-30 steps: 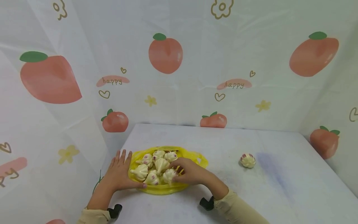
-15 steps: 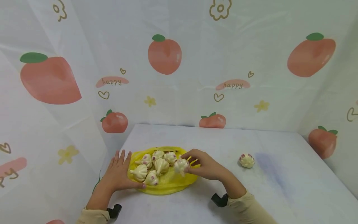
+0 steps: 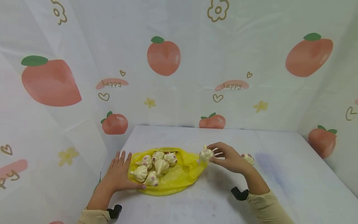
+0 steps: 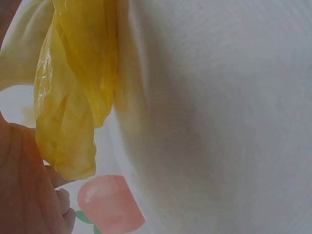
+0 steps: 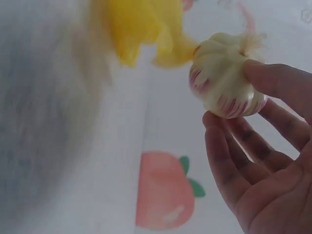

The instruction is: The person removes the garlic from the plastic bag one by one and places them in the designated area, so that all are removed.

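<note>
A garlic bulb [image 3: 206,155] with purple streaks is pinched between the thumb and fingertips of my right hand [image 3: 229,158], just past the right end of a yellow plastic bag [image 3: 179,183]. The right wrist view shows the same garlic bulb [image 5: 224,78] close up, stem end upward. My left hand [image 3: 118,174] lies along the bag's left side with fingers straight and spread, its thumb over the near rim. Several garlic bulbs [image 3: 161,167] sit together in the opened bag. In the left wrist view, the bag's folds [image 4: 73,97] cover part of the hand.
One more garlic bulb [image 3: 247,158] lies on the white tabletop [image 3: 179,208] at the right, partly hidden behind my right hand. A fruit-printed white cloth [image 3: 179,93] rises behind the table and along its sides.
My right hand has lifted a garlic bulb from the bag's right part and carried it rightward past the bag. The bag's right end has shifted and crumpled. My left hand stays put.
</note>
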Available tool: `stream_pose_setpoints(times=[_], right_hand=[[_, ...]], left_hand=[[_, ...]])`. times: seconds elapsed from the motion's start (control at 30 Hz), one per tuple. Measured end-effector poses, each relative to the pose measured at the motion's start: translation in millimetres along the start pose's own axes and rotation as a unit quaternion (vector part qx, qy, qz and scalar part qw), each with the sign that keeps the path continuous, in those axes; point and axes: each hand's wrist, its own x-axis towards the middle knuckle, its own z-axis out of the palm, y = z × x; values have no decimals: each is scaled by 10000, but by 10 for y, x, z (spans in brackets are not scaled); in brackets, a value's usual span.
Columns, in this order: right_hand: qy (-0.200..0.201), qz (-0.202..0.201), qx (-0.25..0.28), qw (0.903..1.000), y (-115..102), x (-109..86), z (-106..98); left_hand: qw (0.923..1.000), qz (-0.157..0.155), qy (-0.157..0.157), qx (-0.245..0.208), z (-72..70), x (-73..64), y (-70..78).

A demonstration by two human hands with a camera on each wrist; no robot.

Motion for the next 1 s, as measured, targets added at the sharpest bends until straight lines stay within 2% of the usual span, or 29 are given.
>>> stream_pose_setpoints(times=[0.13,0.37,0.63,0.83,1.0], right_hand=[[121,124,-207,9996,145,-58,-107],[22,418,-301,9987,342,-108,-245],[10,677,-495,9965,415,-174,-378],[149,554,-839,9948,471,-203,-434],[12,624,-938,9936,501,-200,-446]], left_hand=[[10000,-27,-20,-4,7,6,-4],[10000,-49,-7,-4,53,-6,-19],[10000,-31,-76,11,35,-10,-13],[9999,-42,-112,26,9,-5,-6],[9999,-58,-122,14,-13,-20,18]])
